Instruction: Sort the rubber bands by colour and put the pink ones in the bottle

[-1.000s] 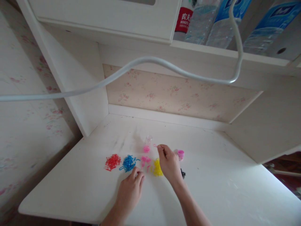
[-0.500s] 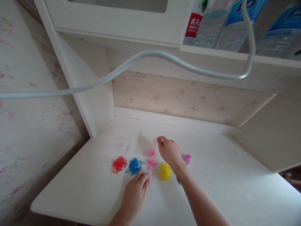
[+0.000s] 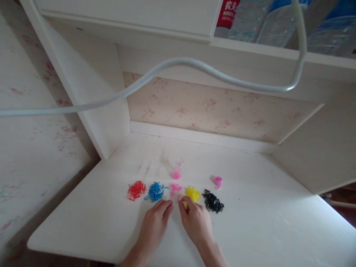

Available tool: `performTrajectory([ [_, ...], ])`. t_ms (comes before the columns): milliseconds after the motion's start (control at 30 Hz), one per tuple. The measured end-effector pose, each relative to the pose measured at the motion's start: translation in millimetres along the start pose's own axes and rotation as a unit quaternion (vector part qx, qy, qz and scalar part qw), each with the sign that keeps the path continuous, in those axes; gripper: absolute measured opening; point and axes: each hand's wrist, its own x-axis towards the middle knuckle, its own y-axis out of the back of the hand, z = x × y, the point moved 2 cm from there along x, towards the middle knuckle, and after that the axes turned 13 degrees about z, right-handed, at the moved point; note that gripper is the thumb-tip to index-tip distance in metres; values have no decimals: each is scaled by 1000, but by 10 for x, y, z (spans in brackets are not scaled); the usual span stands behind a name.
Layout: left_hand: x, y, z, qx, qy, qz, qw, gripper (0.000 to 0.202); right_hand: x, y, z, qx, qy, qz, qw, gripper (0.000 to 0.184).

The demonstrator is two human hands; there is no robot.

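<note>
My left hand (image 3: 156,223) is closed in a pinch in front of the blue pile, with a hint of pink at its fingertips. Close beside it, my right hand (image 3: 197,219) has thumb and finger together; anything between them is too small to make out. Just beyond the fingertips lies a small heap of pink rubber bands (image 3: 175,189). Behind that is a clear little container (image 3: 179,164) with pink bands at its near end. Blue rubber bands (image 3: 155,191) lie to the left, and yellow rubber bands (image 3: 192,193) are partly covered by my right hand.
Red rubber bands (image 3: 136,190) form the leftmost pile, black rubber bands (image 3: 213,201) the rightmost. A pink cap (image 3: 218,181) sits behind the black ones. The white desk (image 3: 258,222) ends at a back wall. A pale cable (image 3: 189,62) crosses the view above, below shelved bottles (image 3: 250,22).
My right hand has come back from the clear container toward me, to beside my left hand. The black pile is now uncovered. The view has tilted slightly downward.
</note>
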Motion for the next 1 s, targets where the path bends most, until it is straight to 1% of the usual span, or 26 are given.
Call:
performTrajectory([
  [67, 1, -1, -3, -5, -1, 10, 1000, 20, -130, -87, 11, -26, 2, -10, 1000, 24],
  [133, 2, -2, -2, -5, -1, 11, 1000, 18, -184, -137, 9, -47, 7, -14, 999, 22],
  [233, 9, 6, 9, -3, 1, 6, 1000, 17, -185, -171, -1, -62, 15, -16, 998, 23],
  [367, 16, 11, 8, 9, 3, 10, 1000, 20, -169, -216, 22, -74, 24, -19, 997, 28],
  [500, 10, -20, -27, 26, 2, 16, 1000, 21, -184, -265, 76, -52, 21, -6, 998, 24],
  [567, 7, -38, -41, 26, -1, 17, 1000, 21, -188, -276, 91, -42, 20, 0, 999, 22],
  [633, 6, -45, -44, 24, 8, 18, 1000, 19, -183, -274, 94, -44, 19, -1, 999, 21],
  [800, 4, -23, -12, 5, 70, 2, 998, 14, -164, -243, 78, -64, 38, -20, 997, 23],
  [1000, -6, -16, -12, -1, 66, -5, 998, 15, -183, -237, 89, -60, 49, -30, 997, 21],
])
